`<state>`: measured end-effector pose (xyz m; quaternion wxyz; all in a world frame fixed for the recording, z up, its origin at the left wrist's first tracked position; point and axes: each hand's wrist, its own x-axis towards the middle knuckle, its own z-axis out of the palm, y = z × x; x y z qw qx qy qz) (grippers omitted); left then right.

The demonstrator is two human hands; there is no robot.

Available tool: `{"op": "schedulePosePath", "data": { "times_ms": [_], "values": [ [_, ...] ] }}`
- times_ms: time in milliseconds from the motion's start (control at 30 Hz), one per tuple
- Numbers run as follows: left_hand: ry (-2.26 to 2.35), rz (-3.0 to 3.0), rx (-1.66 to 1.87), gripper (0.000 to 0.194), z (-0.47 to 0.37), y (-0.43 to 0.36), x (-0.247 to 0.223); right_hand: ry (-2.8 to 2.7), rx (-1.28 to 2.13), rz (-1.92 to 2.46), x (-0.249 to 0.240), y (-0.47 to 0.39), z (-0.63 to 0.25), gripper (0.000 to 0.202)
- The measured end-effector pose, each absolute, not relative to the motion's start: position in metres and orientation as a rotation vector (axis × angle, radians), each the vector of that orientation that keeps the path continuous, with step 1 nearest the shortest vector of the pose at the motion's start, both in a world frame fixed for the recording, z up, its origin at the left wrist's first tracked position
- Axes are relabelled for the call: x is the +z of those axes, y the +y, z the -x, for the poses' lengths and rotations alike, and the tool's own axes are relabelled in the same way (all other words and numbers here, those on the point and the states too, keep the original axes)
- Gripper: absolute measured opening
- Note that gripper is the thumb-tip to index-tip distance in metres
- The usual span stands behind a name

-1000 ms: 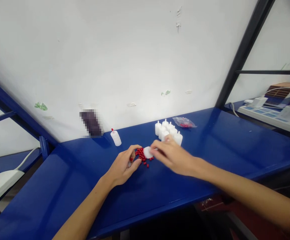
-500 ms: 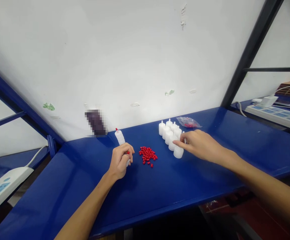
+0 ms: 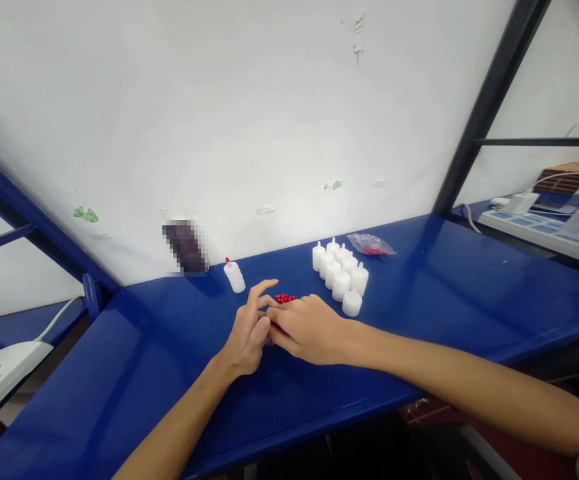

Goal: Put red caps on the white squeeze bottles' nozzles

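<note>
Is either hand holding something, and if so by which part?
Cannot be told: the left hand and right hand overlap in view, hiding whatever may be between them.

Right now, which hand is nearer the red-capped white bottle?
Left. The left hand is just in front of the red-capped white bottle; the right hand is farther right.

On the table (image 3: 444, 287): caps (image 3: 285, 299) behind the hands (image 3: 314, 331), bottles (image 3: 340, 287) to the right, bag (image 3: 370, 244) farther right.
</note>
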<state>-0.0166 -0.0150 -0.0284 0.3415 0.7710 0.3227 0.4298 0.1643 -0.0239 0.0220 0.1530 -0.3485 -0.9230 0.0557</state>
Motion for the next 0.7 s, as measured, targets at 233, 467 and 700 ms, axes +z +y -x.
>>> {"op": "schedulePosePath", "data": {
  "times_ms": [233, 467, 700],
  "values": [
    [1.077, -2.561, 0.859, 0.029, 0.031, -0.008, -0.019, -2.263, 0.615, 1.1, 0.015, -0.014, -0.177, 0.035],
    [1.034, -2.701, 0.799, 0.009, 0.022, -0.01, -0.018, -2.329, 0.771, 0.942, 0.008, -0.008, -0.178, 0.041],
    [1.159, -2.723, 0.822, 0.012, 0.026, -0.006, -0.022, -2.275, 0.828, 0.913, 0.004, -0.004, -0.167, 0.046]
  ]
}}
